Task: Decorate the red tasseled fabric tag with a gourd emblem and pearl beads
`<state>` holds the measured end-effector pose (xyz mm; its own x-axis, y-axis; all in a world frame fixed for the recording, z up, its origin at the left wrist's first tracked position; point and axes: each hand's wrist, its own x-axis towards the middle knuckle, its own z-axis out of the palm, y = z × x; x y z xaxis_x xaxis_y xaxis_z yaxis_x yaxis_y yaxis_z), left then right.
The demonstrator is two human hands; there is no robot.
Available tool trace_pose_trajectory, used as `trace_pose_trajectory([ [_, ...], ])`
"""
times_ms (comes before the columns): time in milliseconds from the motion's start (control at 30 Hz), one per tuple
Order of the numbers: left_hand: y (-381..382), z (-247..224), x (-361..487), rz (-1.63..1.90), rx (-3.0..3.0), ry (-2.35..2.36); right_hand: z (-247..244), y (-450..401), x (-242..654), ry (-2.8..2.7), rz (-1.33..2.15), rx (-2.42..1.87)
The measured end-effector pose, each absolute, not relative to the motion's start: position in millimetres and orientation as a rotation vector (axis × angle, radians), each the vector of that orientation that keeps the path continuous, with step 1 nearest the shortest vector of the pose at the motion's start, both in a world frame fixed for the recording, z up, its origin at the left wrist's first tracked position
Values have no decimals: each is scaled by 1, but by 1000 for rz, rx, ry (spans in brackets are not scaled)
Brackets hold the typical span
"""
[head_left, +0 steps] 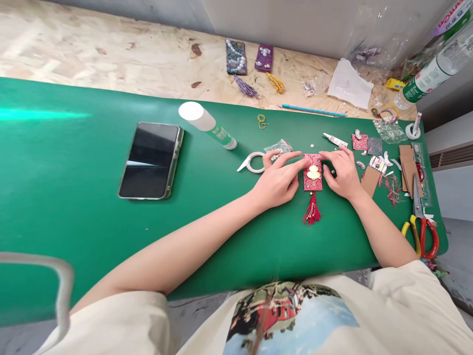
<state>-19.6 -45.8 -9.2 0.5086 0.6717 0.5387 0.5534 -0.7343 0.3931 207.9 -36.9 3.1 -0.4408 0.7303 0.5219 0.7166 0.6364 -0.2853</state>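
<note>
A small red patterned fabric pouch (308, 185) lies flat on the green mat, with a gold double-oval ornament (314, 171) on its face and a red tassel (312, 211) hanging toward me. My left hand (279, 180) is at its left side, fingers stretched out, the index fingertip touching the upper left corner. On the other side, my right hand (342, 172) has thumb and index finger apart, the index at the upper right corner and the thumb beside the right edge. Close to my left hand are a roll of white tape (254, 162) and a clear bag of beads (283, 147).
A phone (151, 160) and a glue stick (218, 132) lie to the left. Scissors (419, 222), cardboard pieces (407, 167), a small glue tube (335, 140) and scraps crowd the right. Two decorated pouches (236, 56) and a blue pencil (314, 110) lie at the back.
</note>
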Motion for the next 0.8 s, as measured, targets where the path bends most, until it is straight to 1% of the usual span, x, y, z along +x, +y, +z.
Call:
trace_pose_trajectory([
  [167,-46,-9,-20,930,2511,1108,3,-36,208,-2228,23,-1147],
  [500,-45,-8,-21,956,2460,1145,2,-36,208,-2218,-1,-1136],
  [800,-45,-8,-21,967,2470,1115,4,-38,208,-2232,57,-1163],
])
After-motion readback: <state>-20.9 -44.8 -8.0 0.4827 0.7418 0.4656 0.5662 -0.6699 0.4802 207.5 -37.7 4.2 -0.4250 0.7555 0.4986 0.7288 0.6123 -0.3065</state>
